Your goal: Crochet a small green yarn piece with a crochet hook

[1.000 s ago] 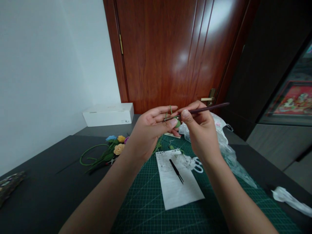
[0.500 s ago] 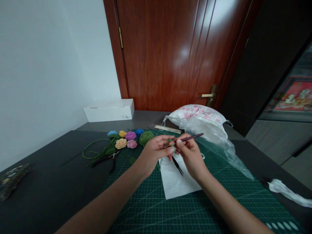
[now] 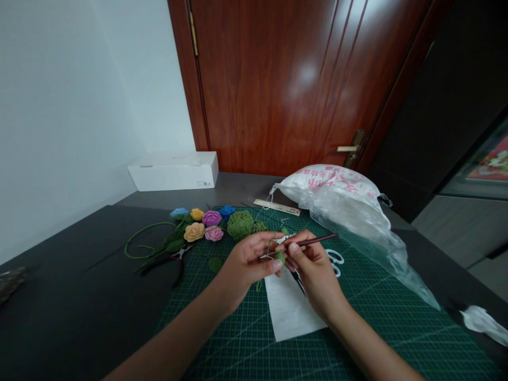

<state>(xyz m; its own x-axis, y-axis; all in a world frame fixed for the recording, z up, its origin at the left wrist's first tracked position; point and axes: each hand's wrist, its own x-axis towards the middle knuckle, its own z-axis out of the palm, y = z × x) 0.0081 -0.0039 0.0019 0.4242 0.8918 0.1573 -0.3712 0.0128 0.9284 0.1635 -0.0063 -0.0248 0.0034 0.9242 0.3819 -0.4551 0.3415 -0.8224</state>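
Note:
My left hand (image 3: 250, 262) pinches a small piece of green crochet work (image 3: 280, 257) between thumb and fingers, with green yarn looped over its raised index finger. In my right hand (image 3: 313, 264) is a crochet hook (image 3: 317, 241) with a dark reddish-brown handle, held like a pen. Its metal tip points left, at the green piece near my left fingers; how it sits in the stitches is too small to tell. Behind my left hand lies a ball of green yarn (image 3: 240, 225). Below both hands are a white paper sheet (image 3: 291, 312) and black tweezers (image 3: 298, 283), partly covered.
Crocheted flowers (image 3: 194, 232) in several colours and black-handled pliers (image 3: 180, 253) lie to the left. White-handled scissors (image 3: 336, 257) rest right of my right hand on the green cutting mat (image 3: 222, 338). Farther back are a ruler (image 3: 278, 207), a stuffed plastic bag (image 3: 337, 188) and a white box (image 3: 174, 172).
Both hands have come down from in front of the door to just above the mat, still holding the hook and green piece. The yarn ball and bag are now more visible as the view shifted.

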